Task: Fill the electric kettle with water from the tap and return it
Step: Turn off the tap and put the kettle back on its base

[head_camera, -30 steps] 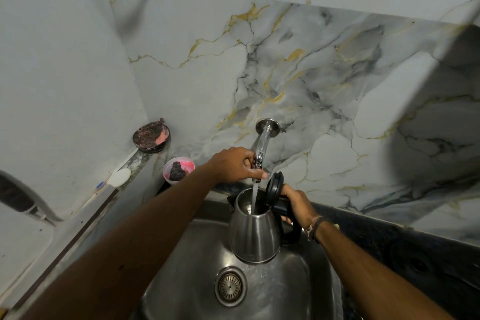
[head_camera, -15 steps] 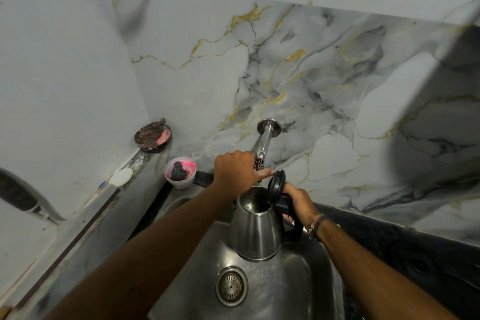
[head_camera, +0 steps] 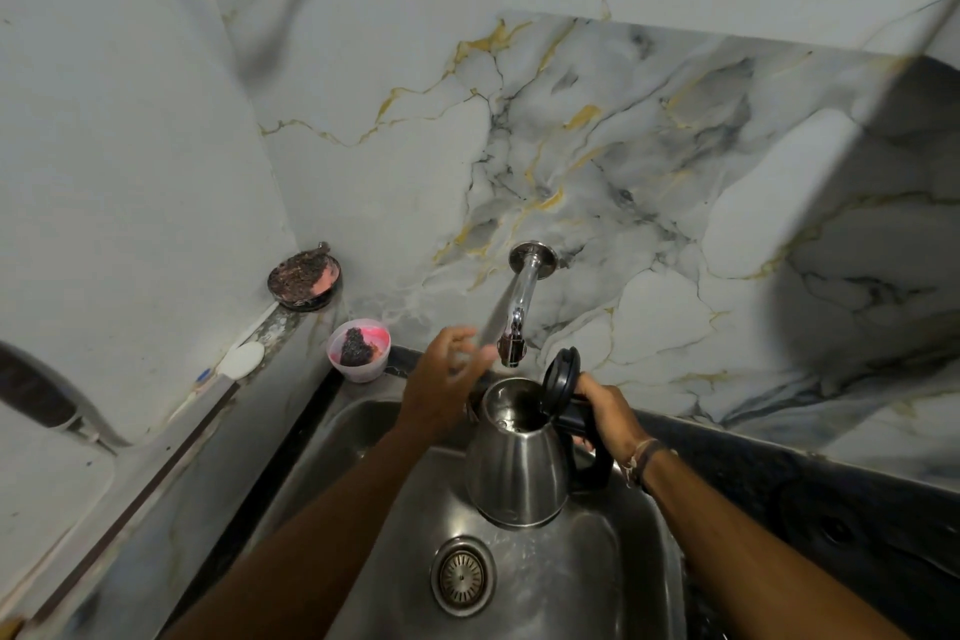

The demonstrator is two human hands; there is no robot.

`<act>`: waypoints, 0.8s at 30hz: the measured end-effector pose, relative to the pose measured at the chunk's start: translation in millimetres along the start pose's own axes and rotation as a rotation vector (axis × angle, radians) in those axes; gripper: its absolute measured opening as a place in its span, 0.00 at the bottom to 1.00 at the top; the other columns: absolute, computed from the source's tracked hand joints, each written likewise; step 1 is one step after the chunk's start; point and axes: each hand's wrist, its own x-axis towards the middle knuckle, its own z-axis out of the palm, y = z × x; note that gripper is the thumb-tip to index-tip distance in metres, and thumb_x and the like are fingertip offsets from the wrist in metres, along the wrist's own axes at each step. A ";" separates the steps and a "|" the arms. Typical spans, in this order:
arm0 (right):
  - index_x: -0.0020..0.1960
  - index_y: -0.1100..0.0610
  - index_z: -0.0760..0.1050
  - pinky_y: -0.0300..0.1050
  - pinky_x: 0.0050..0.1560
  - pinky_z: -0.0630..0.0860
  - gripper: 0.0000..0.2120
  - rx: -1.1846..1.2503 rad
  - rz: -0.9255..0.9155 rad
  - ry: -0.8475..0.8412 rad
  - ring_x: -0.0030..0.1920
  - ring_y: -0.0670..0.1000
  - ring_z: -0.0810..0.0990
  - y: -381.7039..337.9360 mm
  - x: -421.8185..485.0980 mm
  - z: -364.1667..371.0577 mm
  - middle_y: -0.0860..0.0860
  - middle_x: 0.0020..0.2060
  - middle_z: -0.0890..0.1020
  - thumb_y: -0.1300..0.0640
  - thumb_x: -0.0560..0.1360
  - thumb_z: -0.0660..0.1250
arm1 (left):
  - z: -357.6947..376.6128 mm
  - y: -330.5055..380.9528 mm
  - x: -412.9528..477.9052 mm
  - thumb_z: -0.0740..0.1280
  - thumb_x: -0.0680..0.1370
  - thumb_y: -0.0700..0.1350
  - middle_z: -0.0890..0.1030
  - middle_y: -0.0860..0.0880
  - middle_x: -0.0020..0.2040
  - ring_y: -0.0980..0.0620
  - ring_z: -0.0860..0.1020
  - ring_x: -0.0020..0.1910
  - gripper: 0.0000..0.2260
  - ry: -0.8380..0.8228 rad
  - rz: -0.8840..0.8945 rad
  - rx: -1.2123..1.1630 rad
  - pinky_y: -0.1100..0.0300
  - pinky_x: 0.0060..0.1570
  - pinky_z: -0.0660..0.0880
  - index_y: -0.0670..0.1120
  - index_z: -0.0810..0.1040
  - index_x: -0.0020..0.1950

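A stainless steel electric kettle with its black lid flipped up hangs over the steel sink, just below the chrome wall tap. My right hand grips the kettle's black handle. My left hand is blurred, fingers spread, just left of the tap's spout and off it. No water runs from the tap.
A pink cup with a dark scrubber stands at the sink's back left corner. A round dish with a worn scourer sits on the ledge above it. The sink drain lies below the kettle. Dark counter runs to the right.
The water stream has stopped. My left hand has let go of the tap and pulled back to the left with fingers apart. The kettle stays in my right hand.
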 end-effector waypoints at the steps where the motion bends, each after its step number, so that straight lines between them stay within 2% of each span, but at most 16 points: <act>1: 0.54 0.71 0.86 0.55 0.49 0.74 0.46 0.007 -0.005 0.004 0.45 0.61 0.82 1.5 -2.5 -2.5 0.72 0.42 0.85 0.29 0.61 0.68 | 1.0 -13.8 -12.5 0.70 0.67 0.75 0.82 0.48 0.70 0.52 0.83 0.62 0.42 -0.086 -0.061 -0.093 0.50 0.60 0.81 0.55 0.74 0.75; 3: 0.46 0.64 0.89 0.54 0.46 0.74 0.37 0.028 -0.017 0.020 0.41 0.60 0.82 5.5 -7.2 -8.2 0.67 0.36 0.86 0.30 0.61 0.68 | 7.5 -41.1 -39.4 0.79 0.60 0.74 0.72 0.45 0.81 0.42 0.73 0.78 0.56 -0.217 -0.153 -0.122 0.40 0.74 0.75 0.56 0.65 0.83; 4: 0.42 0.59 0.89 0.53 0.45 0.73 0.32 0.044 -0.021 0.027 0.40 0.60 0.81 8.2 -11.1 -12.1 0.63 0.35 0.86 0.30 0.62 0.69 | 12.5 -51.7 -53.2 0.83 0.57 0.73 0.67 0.45 0.85 0.41 0.68 0.82 0.63 -0.253 -0.180 -0.093 0.39 0.78 0.71 0.56 0.61 0.87; 5: 0.40 0.57 0.88 0.52 0.43 0.73 0.29 0.057 -0.023 0.036 0.39 0.60 0.81 10.7 -15.0 -16.4 0.61 0.35 0.85 0.31 0.63 0.69 | 18.6 -59.6 -65.3 0.86 0.55 0.70 0.64 0.46 0.87 0.42 0.65 0.84 0.68 -0.278 -0.187 -0.063 0.41 0.80 0.69 0.55 0.58 0.88; 7: 0.36 0.54 0.88 0.51 0.40 0.72 0.26 0.086 -0.029 0.057 0.36 0.57 0.81 15.9 -28.6 -27.5 0.57 0.32 0.84 0.31 0.65 0.68 | 36.9 -65.5 -87.4 0.91 0.51 0.64 0.66 0.50 0.85 0.46 0.66 0.83 0.73 -0.320 -0.156 -0.062 0.48 0.78 0.72 0.57 0.56 0.88; 9: 0.38 0.54 0.89 0.54 0.44 0.76 0.27 0.082 -0.047 0.064 0.36 0.57 0.84 19.2 -43.3 -39.6 0.58 0.34 0.87 0.31 0.67 0.68 | 58.7 -60.7 -102.3 0.95 0.48 0.54 0.74 0.52 0.81 0.48 0.74 0.79 0.72 -0.325 -0.101 -0.117 0.46 0.73 0.79 0.58 0.59 0.86; 10: 0.41 0.57 0.90 0.59 0.50 0.79 0.29 0.074 -0.055 0.079 0.41 0.60 0.87 20.7 -49.1 -45.6 0.62 0.40 0.90 0.32 0.69 0.68 | 69.6 -57.4 -107.5 0.95 0.48 0.50 0.77 0.52 0.78 0.49 0.77 0.76 0.71 -0.303 -0.082 -0.147 0.43 0.71 0.81 0.56 0.61 0.85; 12: 0.49 0.64 0.87 0.66 0.63 0.80 0.33 0.075 -0.070 0.098 0.50 0.62 0.88 24.3 -65.3 -63.1 0.67 0.51 0.91 0.33 0.70 0.69 | 93.3 -44.3 -122.0 0.95 0.49 0.50 0.81 0.53 0.73 0.54 0.81 0.71 0.68 -0.256 -0.064 -0.193 0.42 0.67 0.83 0.55 0.64 0.83; 14: 0.48 0.67 0.85 0.63 0.61 0.79 0.33 0.077 -0.075 0.102 0.51 0.62 0.85 26.1 -80.9 -81.2 0.64 0.48 0.90 0.34 0.69 0.71 | 112.6 -31.1 -134.4 0.95 0.49 0.53 0.83 0.56 0.70 0.56 0.83 0.67 0.64 -0.218 -0.059 -0.225 0.45 0.65 0.85 0.57 0.67 0.80; 17: 0.43 0.57 0.89 0.55 0.57 0.79 0.27 0.072 -0.064 0.103 0.48 0.60 0.84 20.5 -106.6 -114.1 0.60 0.44 0.88 0.33 0.67 0.70 | 142.8 -11.5 -151.7 0.95 0.49 0.51 0.84 0.52 0.69 0.50 0.84 0.67 0.62 -0.191 -0.044 -0.253 0.41 0.64 0.84 0.53 0.69 0.80; 19: 0.40 0.53 0.89 0.42 0.42 0.81 0.25 0.046 -0.048 0.067 0.37 0.51 0.87 17.3 -120.0 -138.5 0.53 0.36 0.89 0.32 0.66 0.69 | 163.2 2.2 -161.6 0.95 0.49 0.54 0.84 0.50 0.69 0.48 0.84 0.67 0.61 -0.192 -0.034 -0.261 0.42 0.63 0.85 0.53 0.70 0.79; 20: 0.41 0.52 0.90 0.39 0.36 0.80 0.26 0.028 -0.033 0.050 0.33 0.47 0.86 18.0 -125.7 -151.3 0.50 0.33 0.88 0.31 0.66 0.69 | 173.0 9.7 -165.1 0.94 0.50 0.56 0.84 0.52 0.68 0.50 0.84 0.66 0.60 -0.187 -0.022 -0.249 0.46 0.61 0.86 0.56 0.71 0.78; 21: 0.46 0.53 0.91 0.40 0.36 0.80 0.28 0.024 -0.012 0.038 0.34 0.47 0.86 19.3 -131.3 -163.8 0.50 0.35 0.89 0.31 0.67 0.69 | 182.6 17.1 -168.2 0.94 0.50 0.57 0.84 0.54 0.68 0.51 0.84 0.66 0.58 -0.181 -0.003 -0.227 0.50 0.60 0.87 0.59 0.71 0.77; 22: 0.53 0.55 0.91 0.43 0.41 0.81 0.31 0.017 0.014 0.037 0.38 0.49 0.86 21.6 -137.9 -178.3 0.52 0.40 0.90 0.31 0.69 0.70 | 194.6 25.5 -171.9 0.94 0.51 0.55 0.84 0.54 0.69 0.52 0.84 0.66 0.57 -0.179 0.018 -0.210 0.51 0.60 0.86 0.60 0.72 0.77; 24: 0.59 0.57 0.90 0.55 0.53 0.80 0.33 0.005 0.068 0.036 0.46 0.56 0.86 23.2 -149.6 -203.4 0.56 0.48 0.90 0.31 0.70 0.71 | 217.9 38.6 -176.2 0.95 0.52 0.50 0.84 0.51 0.70 0.50 0.84 0.68 0.58 -0.174 0.049 -0.199 0.46 0.63 0.85 0.58 0.72 0.78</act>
